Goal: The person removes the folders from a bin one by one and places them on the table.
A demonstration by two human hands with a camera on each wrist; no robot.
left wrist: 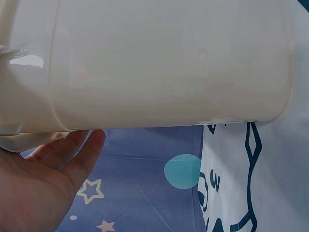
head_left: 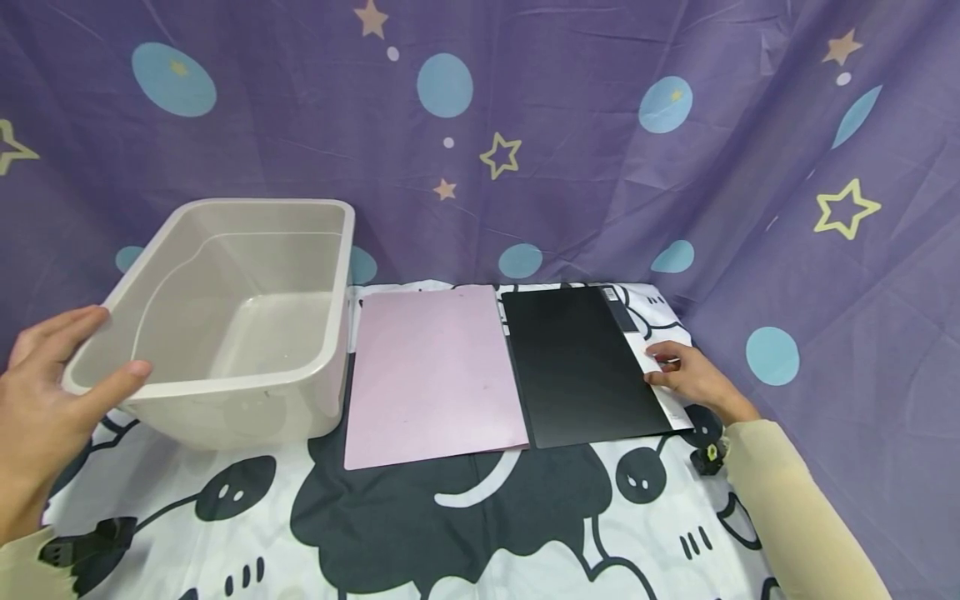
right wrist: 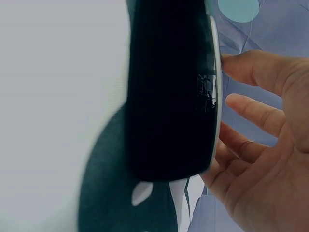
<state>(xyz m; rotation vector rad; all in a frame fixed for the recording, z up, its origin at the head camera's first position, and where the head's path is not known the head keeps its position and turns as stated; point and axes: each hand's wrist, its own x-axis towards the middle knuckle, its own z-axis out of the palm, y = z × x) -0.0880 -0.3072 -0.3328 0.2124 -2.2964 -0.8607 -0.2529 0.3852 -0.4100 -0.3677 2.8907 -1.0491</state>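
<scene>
In the head view, a deep beige plastic tub (head_left: 255, 392) stands at the left. My left hand (head_left: 60, 392) holds its near-left rim, with the thumb over the rim; in the left wrist view the fingers (left wrist: 89, 150) of that hand lie against the outside, partly behind the lip. A flat black folder (head_left: 585, 367) with a pale strip along its right side lies on the cloth. My right hand (head_left: 693, 375) touches this right side with its fingertips; in the right wrist view the fingers (right wrist: 246, 111) are spread along the edge of the black folder.
A pink folder (head_left: 435, 375) lies between the tub and the black folder. The table is covered by a white cloth (head_left: 247, 500) with black cartoon prints. A purple curtain (head_left: 555, 208) with stars and blue dots hangs behind and to the right.
</scene>
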